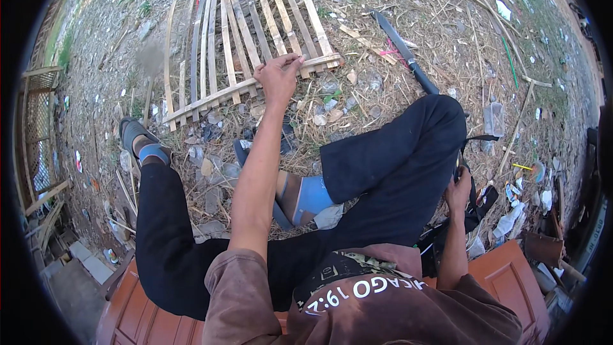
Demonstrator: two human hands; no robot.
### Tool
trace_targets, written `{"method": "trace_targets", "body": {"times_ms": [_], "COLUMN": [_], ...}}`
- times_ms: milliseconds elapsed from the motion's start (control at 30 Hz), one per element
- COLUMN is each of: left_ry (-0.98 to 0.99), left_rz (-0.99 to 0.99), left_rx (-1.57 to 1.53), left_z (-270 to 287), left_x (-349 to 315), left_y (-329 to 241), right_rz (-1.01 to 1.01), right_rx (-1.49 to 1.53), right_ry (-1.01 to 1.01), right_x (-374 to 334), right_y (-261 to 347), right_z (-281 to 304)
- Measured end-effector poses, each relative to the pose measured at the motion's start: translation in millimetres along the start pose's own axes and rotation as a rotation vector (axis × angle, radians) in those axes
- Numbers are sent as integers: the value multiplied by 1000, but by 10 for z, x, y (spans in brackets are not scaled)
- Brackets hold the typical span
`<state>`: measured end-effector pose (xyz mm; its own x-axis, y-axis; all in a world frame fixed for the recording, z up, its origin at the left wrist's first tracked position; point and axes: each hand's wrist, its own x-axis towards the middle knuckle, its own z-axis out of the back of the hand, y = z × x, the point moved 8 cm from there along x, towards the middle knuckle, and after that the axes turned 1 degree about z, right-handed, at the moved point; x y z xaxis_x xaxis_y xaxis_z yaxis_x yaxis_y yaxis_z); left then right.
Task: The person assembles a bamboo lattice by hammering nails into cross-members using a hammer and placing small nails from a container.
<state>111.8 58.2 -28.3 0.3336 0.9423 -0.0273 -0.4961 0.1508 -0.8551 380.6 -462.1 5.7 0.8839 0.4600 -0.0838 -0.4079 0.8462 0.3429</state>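
Observation:
A panel of thin wooden slats (228,45) lies on the ground ahead of me, the slats fanning away from one crosspiece (217,96) at their near ends. My left hand (279,81), arm stretched forward, grips this crosspiece toward its right part, with thumb and fingers closed on the wood. Low on the right, beside my bent knee, my right hand (457,191) is closed at a black bag with straps (480,207). What its fingers hold is dark and mostly hidden. A large machete (401,43) with a black handle lies right of the panel.
I sit on a reddish-brown panelled wooden board (156,310). Dry straw, stones and litter cover the ground. A loose wood strip (367,43) and pink string (393,53) lie by the machete. A clear plastic container (493,119) is at right, a lattice panel (39,131) far left.

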Motion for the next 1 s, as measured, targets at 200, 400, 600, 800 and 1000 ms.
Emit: {"method": "trace_targets", "body": {"times_ms": [200, 400, 600, 800, 1000], "left_ry": [-67, -94, -114, -97, -177], "left_rz": [-127, -162, -160, -197, -247], "left_rx": [79, 119, 125, 72, 92], "left_z": [78, 44, 87, 35, 87], "left_x": [-60, -49, -44, -85, -127], "left_y": [6, -16, 22, -122, -112], "right_rz": [-343, -238, 3, 395, 473], "right_rx": [456, 867, 932, 536, 432], "right_ry": [135, 143, 664, 548, 532], "right_x": [158, 218, 66, -20, -100], "right_y": [221, 1470, 2872, 3294, 3435], "right_z": [371, 655, -227, -638, -642]}}
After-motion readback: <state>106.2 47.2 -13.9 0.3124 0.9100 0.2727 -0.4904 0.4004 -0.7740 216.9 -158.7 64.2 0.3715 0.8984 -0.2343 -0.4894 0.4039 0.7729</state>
